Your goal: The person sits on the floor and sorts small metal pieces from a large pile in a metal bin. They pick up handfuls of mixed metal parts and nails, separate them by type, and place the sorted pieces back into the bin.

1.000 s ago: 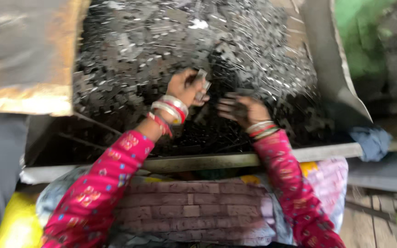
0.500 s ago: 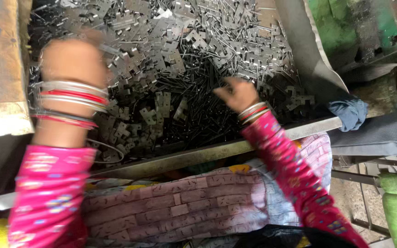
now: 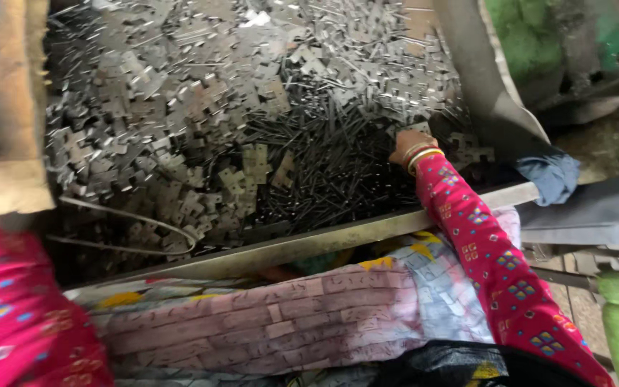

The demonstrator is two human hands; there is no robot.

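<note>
The plates (image 3: 180, 136), small flat cross-shaped metal stampings, lie in a loose grey heap that fills the upper left and centre of the frame inside a bin whose metal rim (image 3: 309, 247) runs across the middle. Mixed through the heap, and thickest at centre right, is a dark mass of thin pins (image 3: 324, 165). The right hand (image 3: 410, 143) reaches down into the pile at right of centre, just where pins and plates meet; only its back and the bangled wrist show, the fingers are buried among the parts, so I cannot tell whether they are closed on anything. The left hand is not visible: only a blurred pink sleeve (image 3: 16, 315) fills the lower left corner. Each plate looks stiff, thin and light, probably sharp-edged and prone to snag its neighbours, so pinching one by an arm of the cross, or sliding fingers under a flat face, seems the surest hold. A bent wire (image 3: 145, 222) loops over the lower left of the heap. A blue rag (image 3: 549, 175) sits on the rim at right, and patterned cloth (image 3: 288, 315) covers the lap below.
</note>
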